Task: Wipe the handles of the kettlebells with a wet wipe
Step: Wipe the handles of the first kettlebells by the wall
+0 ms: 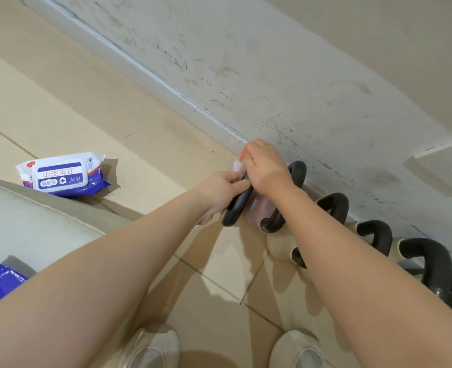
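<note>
Kettlebells with black looped handles [333, 205] stand in a row along the scuffed white wall [286, 83] on the beige tiled floor [219, 274], the row running from centre to lower right, where the last are cut off. The left hand [219, 192] grips the nearest black handle [237, 208]; the right hand [266, 168] presses a crumpled white wet wipe [237, 165] onto its top. The pale bell body is mostly hidden. A blue-and-white wipes packet [60, 173] lies well apart on open floor to the left.

Row of black-handled kettlebells [373, 232] runs tight along the scuffed white wall [272, 75], no passage behind. Beige tiled floor [113, 123] left of them is open. Blue-white wet-wipe pack [63, 173] lies far left, well apart. Pale cushioned edge [34, 219] blocks near left.
</note>
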